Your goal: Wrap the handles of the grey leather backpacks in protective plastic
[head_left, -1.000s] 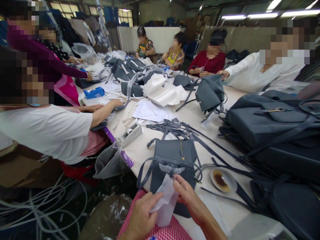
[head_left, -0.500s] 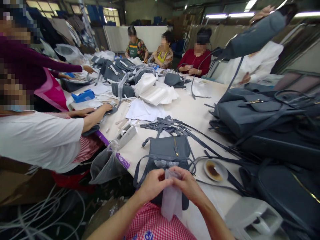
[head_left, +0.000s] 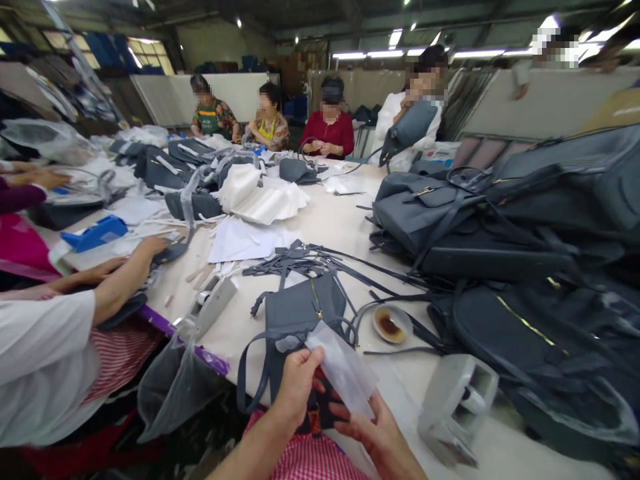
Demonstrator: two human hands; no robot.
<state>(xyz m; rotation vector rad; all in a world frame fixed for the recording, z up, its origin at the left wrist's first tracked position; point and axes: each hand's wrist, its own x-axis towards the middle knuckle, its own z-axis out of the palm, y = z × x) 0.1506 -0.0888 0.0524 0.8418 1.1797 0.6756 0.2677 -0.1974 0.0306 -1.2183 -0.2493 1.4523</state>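
My left hand [head_left: 297,383] pinches the upper end of a translucent white strip [head_left: 343,367], fingers closed on it. My right hand [head_left: 373,430] is below, fingers curled under the strip's lower end, holding it too. The strip slants from upper left to lower right over a small grey bag [head_left: 300,313] with a gold zip and looped straps, which lies on the white table [head_left: 335,227] right in front of me. A red checked cloth [head_left: 305,460] covers my lap.
A small dish of brown glue [head_left: 393,325] sits right of the bag. Loose grey straps [head_left: 320,260] lie beyond it. A pile of grey backpacks [head_left: 500,227] fills the right side. A grey dispenser [head_left: 455,407] stands near right. Several people work around the table; a neighbour's arm [head_left: 120,280] reaches in from the left.
My hands have drawn apart: the left stays at the strip's top, the right has dropped lower. The strip now slants instead of hanging down. The view has swung right.
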